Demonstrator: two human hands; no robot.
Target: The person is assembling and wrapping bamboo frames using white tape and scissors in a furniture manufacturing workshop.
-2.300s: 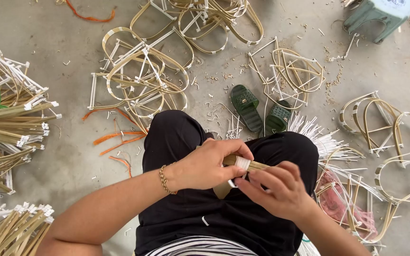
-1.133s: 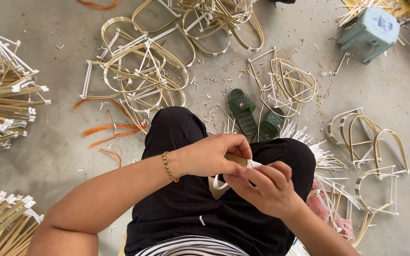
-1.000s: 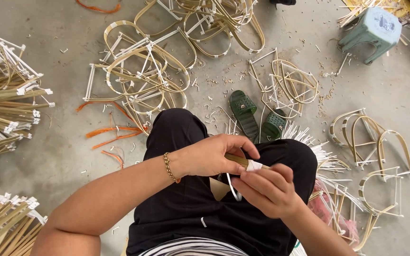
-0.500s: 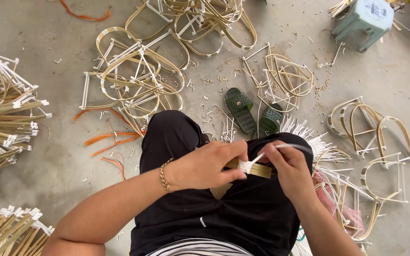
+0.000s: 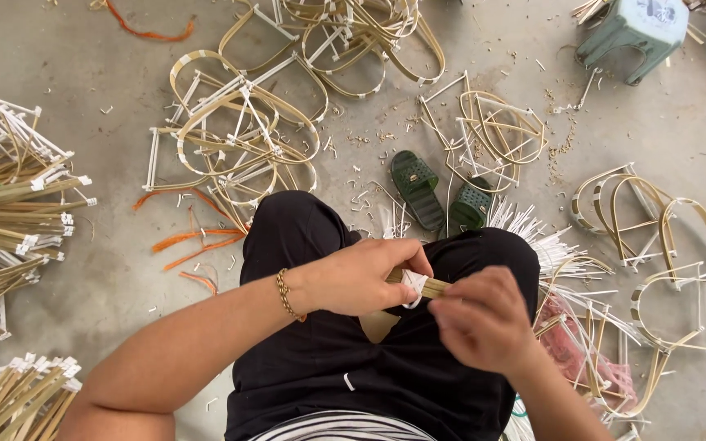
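Item in hand: a flat tan bamboo strip (image 5: 431, 285) with a narrow white binding band (image 5: 413, 287) wrapped about it, held over the lap of a seated person in black trousers (image 5: 386, 367). The left hand (image 5: 361, 276), with a gold bead bracelet (image 5: 285, 294) at the wrist, is closed around the strip, its fingers curled over the near end; the right hand (image 5: 480, 322) pinches the loose white band beside the strip's right end, fingertips pressed together. Progress, as judged: the wrap looks part-made, a small loop of band standing loose under the strip, so the binding is not yet drawn tight, and this piece is not yet bent into an arch. Finished stock: arched bamboo frames with white taped joints and straight crossbars (image 5: 239, 139), piled on the far floor; a second heap of hooped frames (image 5: 496, 131) far right of centre; further arches (image 5: 655, 237) at the right. Raw stock: bundles of straight, white-tipped bamboo splints (image 5: 10, 212) at the left edge, more (image 5: 14, 396) near left; a fan of thin white strips (image 5: 533, 229) beside the right knee. Sundries: a pair of dark green perforated plastic slippers (image 5: 439, 196), orange plastic ribbon scraps (image 5: 185, 237), a pale green plastic stool (image 5: 631, 33) at far right, and pale shavings on the grey concrete floor (image 5: 100, 82). Surfaces: bamboo matt and fibrous, band smooth, floor rough and dusty.
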